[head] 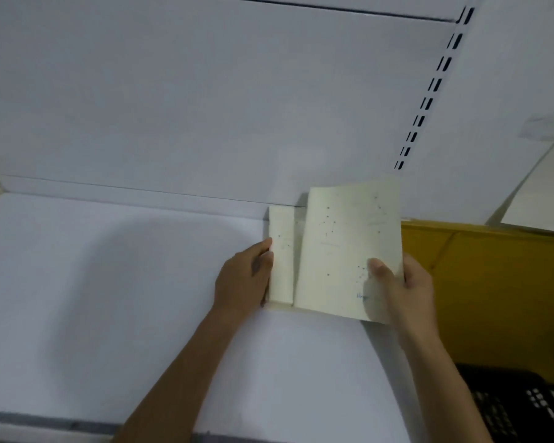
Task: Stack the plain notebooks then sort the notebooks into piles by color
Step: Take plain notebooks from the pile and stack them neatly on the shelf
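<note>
Two flat, speckled cream paper notebooks (343,244) overlap.

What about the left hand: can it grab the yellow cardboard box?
Probably not: the left hand holds cream dotted notebooks; those and the right hand sit between it and the yellow cardboard box.

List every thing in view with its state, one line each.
top notebook: cream, tilted, overlapping the pile, not squared up.
lower notebooks: lying on the white shelf, partly covered.
right hand: grips the top notebook, thumb on its cover.
left hand: against the pile's left edge; grip unclear.
yellow box: right of the notebooks, untouched.
black crate: lower right, partly out of frame.
</note>
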A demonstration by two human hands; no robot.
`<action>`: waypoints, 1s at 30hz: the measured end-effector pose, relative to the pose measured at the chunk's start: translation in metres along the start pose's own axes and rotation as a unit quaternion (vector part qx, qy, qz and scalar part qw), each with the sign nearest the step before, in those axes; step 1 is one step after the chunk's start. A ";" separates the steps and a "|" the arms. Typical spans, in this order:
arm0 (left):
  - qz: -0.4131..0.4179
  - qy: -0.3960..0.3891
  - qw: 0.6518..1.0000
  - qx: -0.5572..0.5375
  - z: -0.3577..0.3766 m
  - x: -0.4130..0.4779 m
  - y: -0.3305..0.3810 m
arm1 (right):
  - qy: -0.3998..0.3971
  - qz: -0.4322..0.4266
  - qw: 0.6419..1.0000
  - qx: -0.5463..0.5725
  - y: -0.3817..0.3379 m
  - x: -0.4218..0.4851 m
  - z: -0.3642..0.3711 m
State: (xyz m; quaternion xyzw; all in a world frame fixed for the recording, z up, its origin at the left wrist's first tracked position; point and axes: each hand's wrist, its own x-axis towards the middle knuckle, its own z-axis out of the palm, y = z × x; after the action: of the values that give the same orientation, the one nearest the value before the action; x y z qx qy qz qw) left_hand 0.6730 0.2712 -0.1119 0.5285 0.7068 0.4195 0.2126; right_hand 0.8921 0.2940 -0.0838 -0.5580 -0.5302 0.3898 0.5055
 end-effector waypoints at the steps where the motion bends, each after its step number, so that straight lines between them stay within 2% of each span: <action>1: -0.001 -0.005 1.000 0.016 0.000 -0.001 0.000 | 0.002 -0.008 0.999 0.041 -0.006 -0.001 -0.001; 4: 0.008 -0.024 0.997 0.068 0.002 -0.001 0.003 | -0.007 -0.003 0.984 0.178 -0.027 0.001 -0.004; 6: 0.018 -0.029 0.996 0.081 0.002 0.000 0.003 | -0.033 0.001 0.975 0.218 -0.033 0.008 -0.003; 9: 0.015 -0.016 0.997 0.076 0.002 0.002 0.003 | -0.031 0.022 0.992 0.117 -0.024 0.018 0.011; 12: -0.016 -0.007 1.000 0.016 0.001 0.000 0.007 | -0.055 -0.004 0.998 -0.012 0.003 0.023 0.026; 14: -0.022 -0.011 1.000 0.005 0.000 -0.002 0.010 | -0.053 0.006 0.998 -0.020 0.014 0.025 0.030; 17: 0.015 -0.018 0.998 0.054 -0.001 -0.003 0.011 | -0.047 0.036 0.998 -0.024 0.021 0.029 0.031; 23: 0.043 -0.019 0.995 0.085 0.004 0.000 0.006 | -0.080 0.059 0.994 0.055 0.028 0.024 0.028; 27: 0.043 -0.059 0.996 0.047 0.002 -0.002 0.007 | -0.122 0.059 0.988 0.079 0.021 0.018 0.028; 30: 0.057 -0.063 0.996 0.041 0.002 -0.003 0.005 | -0.110 0.054 0.988 0.091 0.021 0.018 0.028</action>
State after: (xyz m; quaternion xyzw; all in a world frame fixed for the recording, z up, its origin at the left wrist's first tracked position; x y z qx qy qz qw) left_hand 0.6785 0.2700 -0.1097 0.6017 0.6774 0.3672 0.2103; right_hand 0.8717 0.3177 -0.1079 -0.4908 -0.5139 0.5222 0.4714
